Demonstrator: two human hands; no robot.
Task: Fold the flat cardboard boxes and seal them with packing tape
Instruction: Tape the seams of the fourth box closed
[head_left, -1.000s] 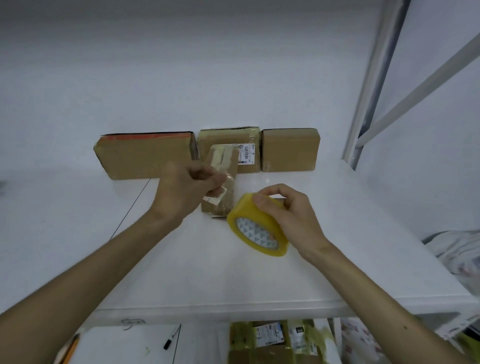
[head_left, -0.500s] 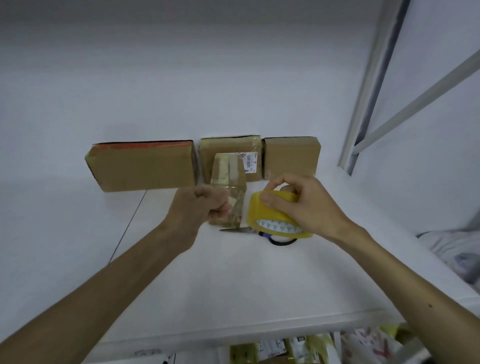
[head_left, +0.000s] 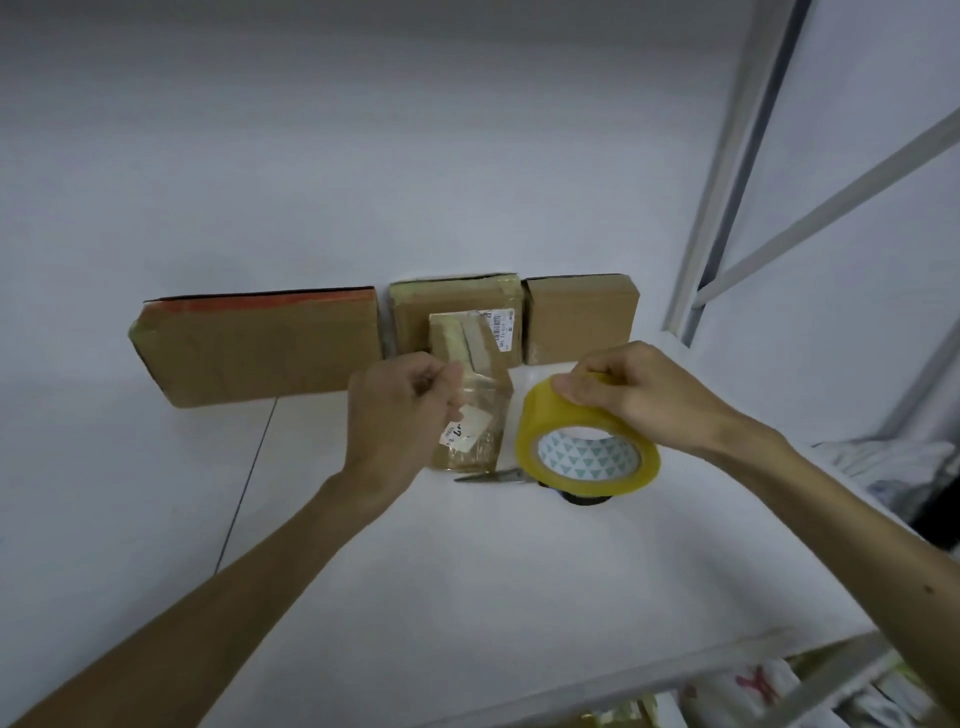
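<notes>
The right hand grips the yellow tape roll from above; at the roll's nine o'clock the left hand pinches a clear tape strip over the small box; scissors lie at that box's six o'clock on the white table; a row of boxes lines the wall at twelve.

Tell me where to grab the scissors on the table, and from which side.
Take the scissors by the black handle loops, probably coming from the right. They lie flat with the blades pointing left, and the handles are partly hidden behind the tape roll that the right hand holds.
</notes>
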